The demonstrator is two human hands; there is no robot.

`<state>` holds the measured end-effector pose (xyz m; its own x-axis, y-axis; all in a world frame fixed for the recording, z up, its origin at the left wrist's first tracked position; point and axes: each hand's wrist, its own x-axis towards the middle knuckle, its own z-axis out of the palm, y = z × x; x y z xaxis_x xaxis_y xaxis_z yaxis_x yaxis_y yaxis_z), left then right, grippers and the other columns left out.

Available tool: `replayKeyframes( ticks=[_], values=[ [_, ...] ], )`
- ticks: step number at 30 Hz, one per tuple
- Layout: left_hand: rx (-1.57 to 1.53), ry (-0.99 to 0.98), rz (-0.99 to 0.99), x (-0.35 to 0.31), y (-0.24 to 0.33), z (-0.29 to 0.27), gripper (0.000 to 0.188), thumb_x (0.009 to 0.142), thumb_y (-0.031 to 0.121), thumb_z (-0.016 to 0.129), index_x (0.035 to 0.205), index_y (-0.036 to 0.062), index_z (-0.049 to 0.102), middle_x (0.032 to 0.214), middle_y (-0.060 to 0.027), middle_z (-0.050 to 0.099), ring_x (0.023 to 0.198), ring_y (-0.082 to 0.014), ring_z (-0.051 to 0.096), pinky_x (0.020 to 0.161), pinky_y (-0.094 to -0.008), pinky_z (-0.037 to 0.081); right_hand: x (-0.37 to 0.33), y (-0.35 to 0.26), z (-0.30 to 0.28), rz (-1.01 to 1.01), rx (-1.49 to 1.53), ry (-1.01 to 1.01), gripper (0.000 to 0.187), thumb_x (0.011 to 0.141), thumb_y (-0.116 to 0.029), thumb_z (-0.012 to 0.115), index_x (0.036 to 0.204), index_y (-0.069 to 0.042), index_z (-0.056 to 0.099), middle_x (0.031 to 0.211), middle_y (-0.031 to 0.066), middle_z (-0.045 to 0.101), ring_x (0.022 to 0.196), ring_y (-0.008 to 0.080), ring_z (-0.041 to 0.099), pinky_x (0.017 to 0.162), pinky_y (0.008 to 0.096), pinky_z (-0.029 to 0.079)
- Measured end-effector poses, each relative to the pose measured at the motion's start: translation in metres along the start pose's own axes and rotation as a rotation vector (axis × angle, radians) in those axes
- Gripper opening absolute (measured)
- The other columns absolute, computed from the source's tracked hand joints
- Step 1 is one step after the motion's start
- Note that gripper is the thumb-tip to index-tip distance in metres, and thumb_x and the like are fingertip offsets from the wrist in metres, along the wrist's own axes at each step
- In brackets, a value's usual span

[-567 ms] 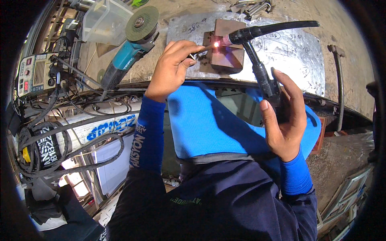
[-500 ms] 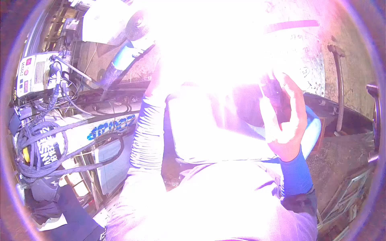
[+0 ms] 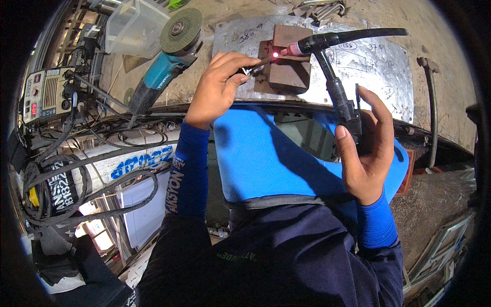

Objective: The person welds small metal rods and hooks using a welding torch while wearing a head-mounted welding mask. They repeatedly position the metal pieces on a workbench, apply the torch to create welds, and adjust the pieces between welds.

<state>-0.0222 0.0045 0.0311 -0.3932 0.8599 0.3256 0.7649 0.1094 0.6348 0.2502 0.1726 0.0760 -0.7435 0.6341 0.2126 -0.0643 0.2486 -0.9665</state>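
My right hand point(image 3: 369, 163) grips the handle of a black TIG welding torch point(image 3: 335, 87), thumb on one side and fingers on the other. The torch's pinkish nozzle point(image 3: 293, 49) points left at a small glowing spot point(image 3: 275, 55). My left hand point(image 3: 217, 84) pinches a slim metal piece point(image 3: 262, 63) between thumb and fingers, and its far end reaches that spot. What the palm covers is hidden. Two rusty-brown metal blocks, one behind point(image 3: 291, 36) and one in front point(image 3: 289, 77), lie around the spot on a marked metal sheet point(image 3: 243, 38).
A teal angle grinder point(image 3: 161, 74) lies left of the sheet, near a clear plastic bin point(image 3: 134, 30). The welding machine point(image 3: 50, 96) and coiled cables point(image 3: 56, 189) are at far left, by a white cylinder point(image 3: 97, 166). A hammer point(image 3: 431, 102) lies at right.
The blinding white arc glare has gone, leaving only a small red glow at the nozzle. The bench and both hands now show clearly. My right hand has hardly moved.
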Motion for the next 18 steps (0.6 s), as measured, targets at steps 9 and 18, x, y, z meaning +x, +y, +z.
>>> replayKeyframes(
  ticks=[9,18],
  values=[
    [-0.020,0.042,0.007,-0.001,-0.004,0.004,0.030,0.094,-0.001,0.067,0.121,0.0059,0.078,0.115,-0.0135,0.075,0.110,-0.0309,0.065,0.099,-0.0396,0.051,0.001,-0.001,-0.004,0.016,0.000,-0.016,0.061,0.094,0.007,0.067,0.152,0.004,0.048,0.133,0.0141,0.061,0.096,0.0126,0.062,0.083,0.0256,0.051],
    [0.111,0.148,0.065,-0.006,-0.008,0.011,0.038,0.091,-0.009,0.062,0.121,0.0076,0.078,0.110,-0.0127,0.071,0.106,-0.0323,0.064,0.095,-0.0396,0.051,0.000,0.001,-0.004,0.039,0.058,0.000,0.062,0.095,0.005,0.069,0.152,0.004,0.047,0.144,0.0147,0.058,0.108,0.0158,0.063,0.094,0.0291,0.051]
  ],
)
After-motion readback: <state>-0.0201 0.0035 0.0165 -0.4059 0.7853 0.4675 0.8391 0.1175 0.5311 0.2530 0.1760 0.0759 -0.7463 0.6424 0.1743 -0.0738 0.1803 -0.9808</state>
